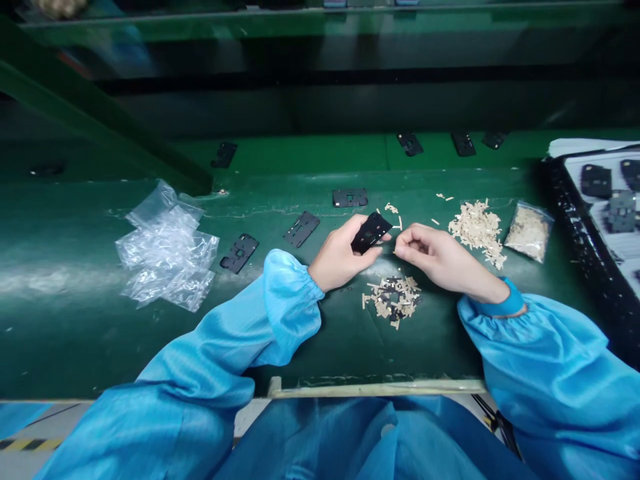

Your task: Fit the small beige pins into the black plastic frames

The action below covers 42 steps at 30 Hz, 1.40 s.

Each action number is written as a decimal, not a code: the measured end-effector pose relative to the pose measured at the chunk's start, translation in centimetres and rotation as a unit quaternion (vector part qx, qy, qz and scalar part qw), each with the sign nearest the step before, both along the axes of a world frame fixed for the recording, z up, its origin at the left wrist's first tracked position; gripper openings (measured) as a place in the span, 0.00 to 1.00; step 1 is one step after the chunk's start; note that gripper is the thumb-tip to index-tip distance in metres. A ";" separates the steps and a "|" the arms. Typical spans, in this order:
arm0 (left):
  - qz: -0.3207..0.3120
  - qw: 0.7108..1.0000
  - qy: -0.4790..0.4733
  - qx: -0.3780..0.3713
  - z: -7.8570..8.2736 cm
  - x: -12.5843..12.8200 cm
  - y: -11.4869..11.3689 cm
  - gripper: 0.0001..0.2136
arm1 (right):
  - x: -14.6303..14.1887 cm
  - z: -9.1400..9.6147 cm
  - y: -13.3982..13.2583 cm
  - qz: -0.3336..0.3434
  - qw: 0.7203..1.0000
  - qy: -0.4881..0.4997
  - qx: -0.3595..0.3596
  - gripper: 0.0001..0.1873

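Now the left hand [337, 259] pinches the light, likely stiff black plate [371, 232] edgewise; the right hand [436, 259], at three o'clock, has its fingertips pinched, contents unclear.

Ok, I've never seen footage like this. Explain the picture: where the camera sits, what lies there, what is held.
No machine here: a person in blue sleeves works with bare hands. The single picture comes from a camera on their head, looking down at a green bench. The left hand holds a black plate. The right hand has its fingers pinched beside it; whether they grip anything is too small to tell. Below the hands lies a heap of scraps. Rightward: a pile of tan strips, a small bag of them, a tray of dark parts. Leftward: three loose plates and clear bags.
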<state>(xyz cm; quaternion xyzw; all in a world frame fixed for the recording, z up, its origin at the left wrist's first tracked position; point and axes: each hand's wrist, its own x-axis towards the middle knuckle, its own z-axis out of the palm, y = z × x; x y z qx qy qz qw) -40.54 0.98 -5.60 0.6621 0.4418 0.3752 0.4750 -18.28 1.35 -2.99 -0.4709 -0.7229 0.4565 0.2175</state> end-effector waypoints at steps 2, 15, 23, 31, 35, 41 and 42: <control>-0.006 1.000 0.006 -0.001 0.1 0.1 -0.1 0.19 | -0.2 0.0 -0.2 -0.034 0.997 0.032 -0.063 0.17; 0.072 0.993 -0.060 -0.065 0.8 1.0 -0.4 0.10 | -2.3 -0.6 -1.1 -0.105 0.983 0.135 -0.072 0.17; 0.093 0.991 -0.061 -0.068 0.9 1.2 -0.4 0.10 | -3.2 -1.4 -1.8 -0.172 0.972 0.159 -0.004 0.10; 0.153 0.987 0.035 0.040 0.2 1.4 -1.1 0.11 | -3.3 -2.0 -1.6 -0.191 0.965 0.179 -0.010 0.10; 0.144 0.987 0.058 0.049 0.2 1.2 -1.2 0.12 | -3.4 -2.1 -1.7 -0.190 0.968 0.163 0.024 0.08; 0.140 0.987 0.063 0.038 0.0 0.9 -0.5 0.11 | -3.4 -1.8 -1.9 -0.162 0.976 0.087 0.119 0.04; 0.137 0.988 0.062 0.036 -0.1 0.9 -0.5 0.11 | -3.3 -1.8 -1.9 -0.158 0.976 0.081 0.124 0.04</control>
